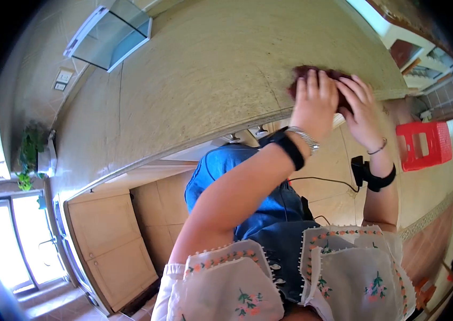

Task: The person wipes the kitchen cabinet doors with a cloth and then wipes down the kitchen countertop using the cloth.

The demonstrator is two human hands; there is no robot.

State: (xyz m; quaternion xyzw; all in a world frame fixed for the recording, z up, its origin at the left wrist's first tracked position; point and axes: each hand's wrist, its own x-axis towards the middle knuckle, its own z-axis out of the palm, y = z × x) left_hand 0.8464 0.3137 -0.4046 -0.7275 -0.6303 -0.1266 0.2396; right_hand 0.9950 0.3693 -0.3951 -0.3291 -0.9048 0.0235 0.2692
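A dark red cloth (302, 75) lies bunched on the pale stone countertop (200, 64), close to its front edge on the right. My left hand (315, 100) presses down on the cloth, its fingers bent over the fabric. Beside it, my right hand (360, 113) grips the right part of the same cloth. The two hands nearly touch, and they hide much of the cloth. Black straps circle both wrists, and a silver bracelet is on the left one.
A glass-sided box (111, 37) stands at the back left of the counter. Cabinet doors (111, 246) are below it. On the floor to the right is a red plastic stool (424, 144). A black cable (325, 179) hangs by my right wrist. A plant (31, 144) is far left.
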